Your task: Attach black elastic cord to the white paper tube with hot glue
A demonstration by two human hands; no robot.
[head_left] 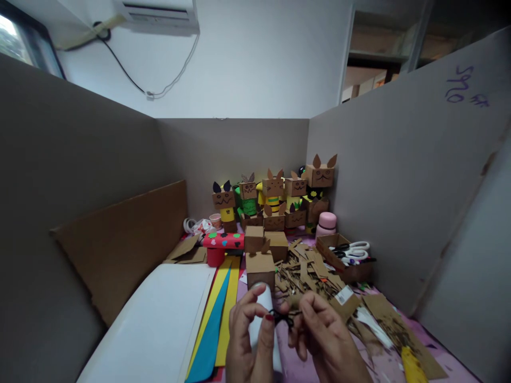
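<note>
In front of me, a thin, tangled black cord (284,319) is stretched between my hands. My left hand (249,335) pinches one end of it at the thumb tip, the forefinger curled above. At the other side, my right hand (325,332) has thumb and fingers closed on the cord. What exactly the black piece is cannot be made out. Behind my left fingers lies a white cylinder (263,299), partly hidden. Just beyond stand plain cardboard boxes (260,266), one with small ear shapes on top.
White sheets (159,314) and coloured paper strips (211,330) lie left. Cardboard scraps (305,271) cover the right, near a box of scissors (355,251) and a pink bottle (326,223). Cardboard animal figures (273,189) stand at the back. Grey partitions (239,143) surround the table.
</note>
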